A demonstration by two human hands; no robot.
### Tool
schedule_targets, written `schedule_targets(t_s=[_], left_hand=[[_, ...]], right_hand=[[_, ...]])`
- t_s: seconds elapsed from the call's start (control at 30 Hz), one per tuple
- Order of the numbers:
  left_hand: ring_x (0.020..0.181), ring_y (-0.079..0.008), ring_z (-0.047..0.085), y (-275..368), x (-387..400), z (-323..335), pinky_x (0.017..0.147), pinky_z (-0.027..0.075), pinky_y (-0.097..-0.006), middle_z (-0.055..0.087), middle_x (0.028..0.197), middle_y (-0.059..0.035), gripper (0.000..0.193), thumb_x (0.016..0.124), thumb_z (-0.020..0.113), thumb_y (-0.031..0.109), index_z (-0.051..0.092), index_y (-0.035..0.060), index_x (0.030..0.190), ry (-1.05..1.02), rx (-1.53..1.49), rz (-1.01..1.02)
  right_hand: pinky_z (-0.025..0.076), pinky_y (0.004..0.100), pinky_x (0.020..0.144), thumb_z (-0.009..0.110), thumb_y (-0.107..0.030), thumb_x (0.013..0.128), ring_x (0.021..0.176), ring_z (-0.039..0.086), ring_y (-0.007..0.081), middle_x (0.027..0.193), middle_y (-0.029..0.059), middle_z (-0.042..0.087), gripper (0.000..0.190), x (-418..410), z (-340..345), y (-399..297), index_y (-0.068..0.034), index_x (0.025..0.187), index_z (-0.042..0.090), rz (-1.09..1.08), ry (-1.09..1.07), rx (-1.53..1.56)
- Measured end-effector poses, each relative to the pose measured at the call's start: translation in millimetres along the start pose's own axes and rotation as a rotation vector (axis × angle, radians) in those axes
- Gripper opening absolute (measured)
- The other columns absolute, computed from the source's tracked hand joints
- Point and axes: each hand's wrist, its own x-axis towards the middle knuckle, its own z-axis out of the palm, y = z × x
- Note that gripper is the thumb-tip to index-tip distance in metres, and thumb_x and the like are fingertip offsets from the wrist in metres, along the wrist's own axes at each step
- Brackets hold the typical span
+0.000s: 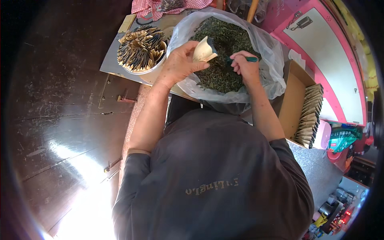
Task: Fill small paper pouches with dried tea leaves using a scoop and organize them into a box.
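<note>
My left hand [183,61] holds a small paper packet [204,51], tan with a dark side, between thumb and fingers. Its mouth stands open above the left part of a clear plastic bag [274,57] of dried, chopped green-brown leaves [223,81]. Over the right part of the leaves, my right hand [246,67] grips a tool by its green handle [251,59]; the tool's working end is hidden by the fingers and leaves. Left of the bag, a white round tub [147,71] is packed with many similar tan and dark packets [139,49].
At right stands a cardboard box [292,93] with a row of packets [310,115] along one side. A pink and white cabinet [324,39] is beyond it. A checkered cloth [144,7] lies at the table's far edge. A dark wooden door [66,90] is at left.
</note>
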Motion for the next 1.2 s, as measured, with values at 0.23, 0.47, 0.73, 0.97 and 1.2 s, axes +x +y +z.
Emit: schedule_targets(t_s=[0.23, 0.47, 0.73, 0.97, 1.2], left_hand=[[0.093, -0.0168, 0.062, -2, 10, 6, 0.083, 0.047, -0.0291, 0.067, 0.099, -0.0091, 0.06, 0.066, 0.084, 0.015, 0.058, 0.0037, 0.119, 0.01, 0.176, 0.004], [0.094, -0.0291, 0.063, 20, 14, 13, 0.082, 0.048, -0.0363, 0.067, 0.098, -0.0148, 0.055, 0.067, 0.082, 0.025, 0.06, 0.0048, 0.113, 0.019, 0.606, -0.101], [0.094, -0.0332, 0.062, 24, 21, 19, 0.082, 0.047, -0.04, 0.066, 0.095, -0.0159, 0.05, 0.065, 0.081, 0.027, 0.061, 0.005, 0.106, -0.014, 0.694, -0.116], [0.095, -0.0315, 0.062, 26, 23, 20, 0.083, 0.047, -0.0374, 0.066, 0.099, -0.0157, 0.057, 0.066, 0.082, 0.027, 0.059, 0.0042, 0.113, -0.07, 0.776, -0.136], [0.096, -0.0335, 0.062, 19, 20, 16, 0.084, 0.047, -0.0404, 0.066, 0.097, -0.0153, 0.052, 0.066, 0.08, 0.028, 0.061, 0.005, 0.108, -0.023, 0.694, -0.074]], right_hand=[[0.033, 0.0224, 0.042, 0.052, -0.012, 0.081, 0.046, 0.045, 0.0097, 0.061, 0.0056, 0.056, 0.017, -8, -26, -17, 0.001, 0.081, 0.063, -0.023, 0.129, 0.309], [0.032, 0.0236, 0.042, 0.052, -0.012, 0.079, 0.045, 0.045, 0.0129, 0.059, 0.0068, 0.052, 0.017, -9, -39, -42, 0.002, 0.08, 0.062, -0.191, 0.141, 0.411], [0.032, 0.024, 0.042, 0.051, -0.011, 0.079, 0.046, 0.044, 0.0122, 0.058, 0.0073, 0.052, 0.018, -5, -24, -40, 0.003, 0.08, 0.062, -0.16, 0.027, 0.385], [0.035, 0.022, 0.047, 0.052, -0.009, 0.078, 0.05, 0.047, 0.0091, 0.062, 0.0039, 0.056, 0.016, -7, -5, -46, 0.0, 0.079, 0.065, -0.157, -0.108, 0.163], [0.04, 0.0226, 0.055, 0.055, -0.003, 0.078, 0.061, 0.053, 0.009, 0.07, 0.0018, 0.06, 0.011, -18, -21, -64, 0.002, 0.08, 0.065, -0.736, -0.152, -0.238]])
